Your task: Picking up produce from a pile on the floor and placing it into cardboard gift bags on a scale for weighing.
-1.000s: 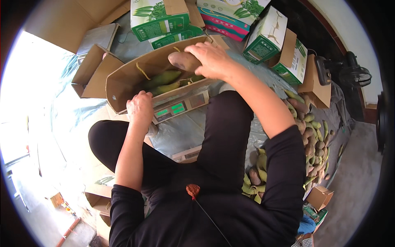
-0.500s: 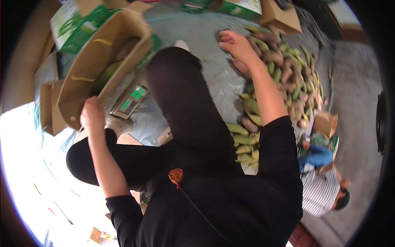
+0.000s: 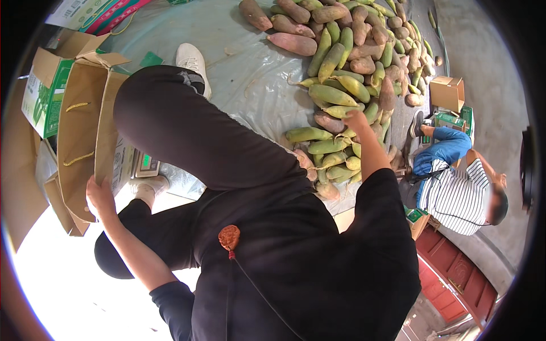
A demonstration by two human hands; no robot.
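Observation:
My left hand (image 3: 100, 197) is closed on the near rim of a tall cardboard box (image 3: 104, 131). Two yellow cord handles show on its inner wall, while its bottom is out of sight. Beside the box, partly behind my leg, is a scale (image 3: 148, 163) with a green lit display. My right hand (image 3: 356, 122) reaches into a pile of radishes, its fingers closed at the end of a green radish (image 3: 340, 110). More long green radishes (image 3: 333, 95) lie around it, mixed with reddish-brown ones (image 3: 292, 44).
Plastic sheeting (image 3: 239, 85) covers the floor. A green-and-white carton (image 3: 45, 94) stands beyond the box. At right, a person in a striped shirt (image 3: 452, 190) sits near a small open carton (image 3: 447, 94). My bent legs lie between box and pile.
My right hand has come back from the pile's far left edge to its nearer part. The left hand stays at the box rim. The view has shifted, and the radishes in the box no longer show.

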